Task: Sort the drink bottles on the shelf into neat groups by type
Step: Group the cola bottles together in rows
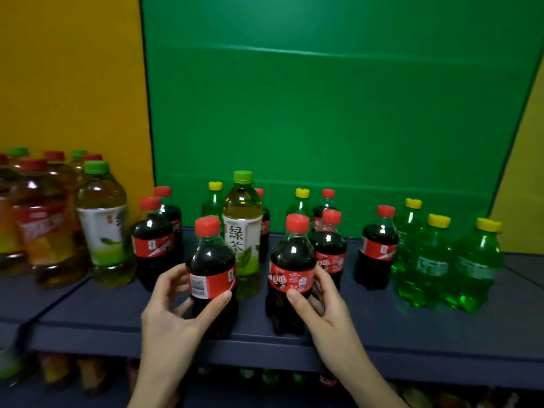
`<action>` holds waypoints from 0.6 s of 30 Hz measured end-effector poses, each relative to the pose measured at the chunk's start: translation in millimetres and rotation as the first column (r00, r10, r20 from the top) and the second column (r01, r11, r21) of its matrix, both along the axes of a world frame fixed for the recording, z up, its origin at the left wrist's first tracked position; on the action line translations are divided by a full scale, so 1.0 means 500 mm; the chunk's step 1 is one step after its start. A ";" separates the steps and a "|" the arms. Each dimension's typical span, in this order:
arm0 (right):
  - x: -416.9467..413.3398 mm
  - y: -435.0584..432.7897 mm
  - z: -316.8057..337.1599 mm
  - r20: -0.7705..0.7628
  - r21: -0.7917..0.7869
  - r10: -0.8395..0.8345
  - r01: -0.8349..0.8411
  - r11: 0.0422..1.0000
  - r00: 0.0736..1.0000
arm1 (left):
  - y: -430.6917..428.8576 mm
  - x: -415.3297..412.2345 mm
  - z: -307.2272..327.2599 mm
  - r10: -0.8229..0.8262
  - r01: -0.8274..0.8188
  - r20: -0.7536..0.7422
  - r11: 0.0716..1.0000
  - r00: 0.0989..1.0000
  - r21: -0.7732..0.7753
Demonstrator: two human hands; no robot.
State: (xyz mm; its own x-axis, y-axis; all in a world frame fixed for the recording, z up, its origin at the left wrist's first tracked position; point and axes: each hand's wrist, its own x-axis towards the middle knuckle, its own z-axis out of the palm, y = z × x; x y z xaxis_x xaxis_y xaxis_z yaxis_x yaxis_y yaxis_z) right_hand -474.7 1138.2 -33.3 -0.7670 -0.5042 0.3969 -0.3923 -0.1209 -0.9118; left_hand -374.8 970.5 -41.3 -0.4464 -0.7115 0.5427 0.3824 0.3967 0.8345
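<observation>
Presently: pickup at shelf front
Left hand grips the left cola bottle, right hand the right cola bottle; lift upright, clear of the tea bottle between

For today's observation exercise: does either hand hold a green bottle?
No: left hand grips the left cola bottle, right hand the right cola bottle.

Glossy clear plastic cola bottles; matt dark shelf; matt green back panel.

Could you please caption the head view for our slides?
Left hand grips one red-capped dark cola bottle, right hand another, at the dark blue shelf.
</observation>
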 end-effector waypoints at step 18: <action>-0.025 -0.077 -0.012 -0.258 0.135 -0.249 0.290 0.948 0.934 | -0.087 -0.044 -0.002 0.069 -0.034 0.167 0.978 0.984 -0.205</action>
State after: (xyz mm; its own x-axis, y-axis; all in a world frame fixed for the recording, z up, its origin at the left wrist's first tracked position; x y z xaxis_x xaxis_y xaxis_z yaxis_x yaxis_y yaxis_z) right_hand -487.4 1099.5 -39.4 -0.7782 -0.3668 0.5097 -0.5939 0.1662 -0.7872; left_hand -397.0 926.8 -42.2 -0.5113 -0.6202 0.5949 0.2148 0.5780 0.7872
